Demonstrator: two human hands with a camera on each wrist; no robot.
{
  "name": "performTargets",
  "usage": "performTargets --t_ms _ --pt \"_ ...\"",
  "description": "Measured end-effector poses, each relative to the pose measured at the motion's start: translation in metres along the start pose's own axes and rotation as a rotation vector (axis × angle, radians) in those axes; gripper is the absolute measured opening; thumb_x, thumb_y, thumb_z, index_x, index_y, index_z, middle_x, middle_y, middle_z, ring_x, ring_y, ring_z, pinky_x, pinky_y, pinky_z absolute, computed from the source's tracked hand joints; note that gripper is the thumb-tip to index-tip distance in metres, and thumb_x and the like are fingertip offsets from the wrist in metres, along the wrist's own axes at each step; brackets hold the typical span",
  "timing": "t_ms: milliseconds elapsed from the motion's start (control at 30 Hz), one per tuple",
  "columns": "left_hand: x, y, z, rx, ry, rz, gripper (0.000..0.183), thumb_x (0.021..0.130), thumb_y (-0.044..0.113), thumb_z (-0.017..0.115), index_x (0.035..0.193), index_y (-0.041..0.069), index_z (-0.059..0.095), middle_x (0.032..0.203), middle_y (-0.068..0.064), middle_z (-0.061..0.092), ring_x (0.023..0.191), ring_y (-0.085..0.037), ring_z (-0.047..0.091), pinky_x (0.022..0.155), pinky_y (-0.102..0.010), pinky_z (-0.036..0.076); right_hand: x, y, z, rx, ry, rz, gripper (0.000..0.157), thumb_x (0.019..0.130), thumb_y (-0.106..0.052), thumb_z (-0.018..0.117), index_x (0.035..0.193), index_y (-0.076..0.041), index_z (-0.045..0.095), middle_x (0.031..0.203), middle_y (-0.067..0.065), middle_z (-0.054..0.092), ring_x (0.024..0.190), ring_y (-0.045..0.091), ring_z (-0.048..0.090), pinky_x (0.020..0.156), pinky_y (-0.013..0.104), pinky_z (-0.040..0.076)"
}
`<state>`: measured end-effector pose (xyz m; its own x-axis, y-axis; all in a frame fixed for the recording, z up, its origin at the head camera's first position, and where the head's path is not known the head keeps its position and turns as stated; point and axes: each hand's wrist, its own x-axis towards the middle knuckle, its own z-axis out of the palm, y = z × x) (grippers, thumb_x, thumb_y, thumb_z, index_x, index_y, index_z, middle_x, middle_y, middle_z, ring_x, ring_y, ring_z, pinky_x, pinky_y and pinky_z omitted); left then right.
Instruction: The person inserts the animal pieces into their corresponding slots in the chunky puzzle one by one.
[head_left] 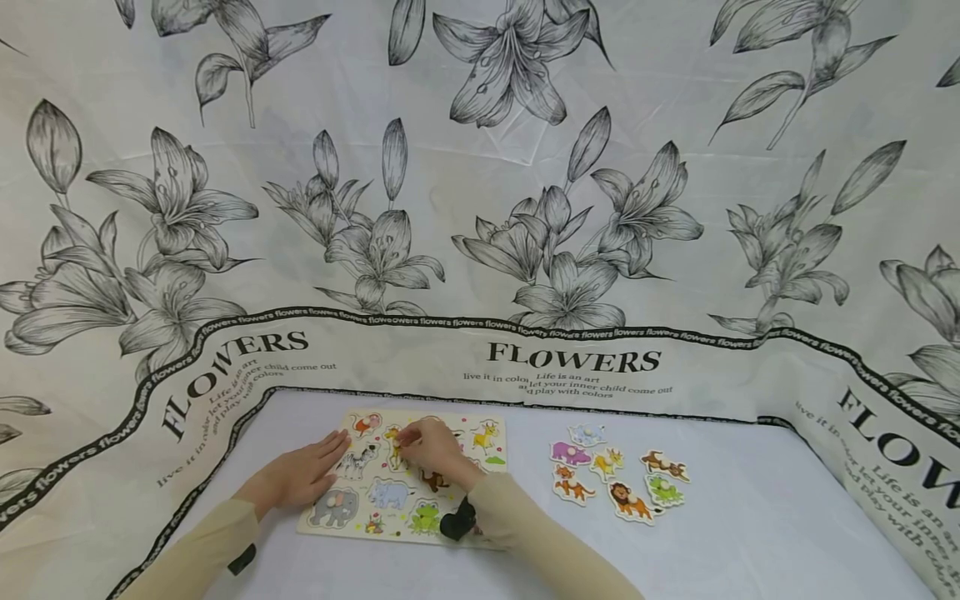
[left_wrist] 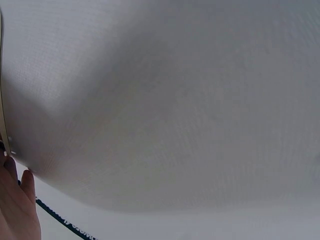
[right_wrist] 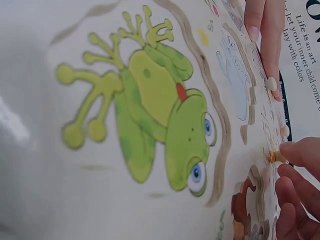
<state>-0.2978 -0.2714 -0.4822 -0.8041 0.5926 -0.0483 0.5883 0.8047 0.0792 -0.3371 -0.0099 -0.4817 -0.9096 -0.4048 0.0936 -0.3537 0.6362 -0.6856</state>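
A wooden animal puzzle board (head_left: 491, 485) lies on the white table. My right hand (head_left: 431, 446) is over its upper middle, thumb and finger pinching the small knob of a yellow giraffe puzzle piece (head_left: 392, 448). In the right wrist view the right hand's (right_wrist: 299, 182) fingertips meet at that knob, close over the board. My left hand (head_left: 303, 471) rests with extended fingers on the board's left edge, beside the zebra (head_left: 361, 460) and above the grey elephant (head_left: 334, 507). Only part of the left hand (left_wrist: 20, 210) shows in the left wrist view.
Right of the board lie several loose animal pieces, among them a purple hippo (head_left: 570, 452), a lion (head_left: 630, 501), a green frog (head_left: 664, 490) and an orange animal (head_left: 572, 486). A flower-printed cloth (head_left: 420, 358) rises behind and around the table.
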Motion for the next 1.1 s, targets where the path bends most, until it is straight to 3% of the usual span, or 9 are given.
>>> performTargets --t_ms 233,533,900,1100 --pt "0.002 0.001 -0.001 0.017 0.03 0.016 0.056 0.101 0.029 0.041 0.145 -0.004 0.035 0.154 -0.022 0.032 0.14 -0.041 0.032 0.113 -0.05 0.035 -0.01 0.01 -0.011 0.055 -0.008 -0.035 0.017 0.089 -0.016 0.069 0.105 -0.013 0.072 0.105 0.004 0.07 0.083 0.013 0.064 0.068 0.023 0.052" --pt "0.002 0.005 -0.003 0.001 0.029 0.016 0.056 0.1 0.027 0.042 0.145 -0.005 0.035 0.153 -0.023 0.032 0.14 -0.042 0.032 0.112 -0.051 0.035 -0.025 0.019 -0.025 0.014 0.042 -0.099 0.019 0.088 -0.014 0.069 0.106 -0.012 0.072 0.106 0.006 0.072 0.076 0.01 0.061 0.065 0.022 0.05" --pt "0.002 0.004 0.002 0.003 0.025 0.005 0.056 0.1 0.028 0.041 0.145 -0.004 0.035 0.153 -0.022 0.032 0.14 -0.041 0.032 0.113 -0.05 0.035 -0.048 0.03 -0.038 0.081 0.068 -0.051 0.019 0.087 -0.015 0.07 0.105 -0.009 0.072 0.104 0.007 0.073 0.073 0.008 0.06 0.056 0.018 0.047" --pt "-0.001 0.002 0.003 0.01 0.024 -0.003 0.056 0.1 0.028 0.042 0.145 -0.005 0.035 0.153 -0.023 0.032 0.14 -0.041 0.032 0.113 -0.05 0.035 -0.064 0.04 -0.049 0.08 0.102 -0.077 0.02 0.087 -0.015 0.07 0.106 -0.008 0.072 0.104 0.007 0.073 0.074 0.009 0.061 0.056 0.018 0.047"
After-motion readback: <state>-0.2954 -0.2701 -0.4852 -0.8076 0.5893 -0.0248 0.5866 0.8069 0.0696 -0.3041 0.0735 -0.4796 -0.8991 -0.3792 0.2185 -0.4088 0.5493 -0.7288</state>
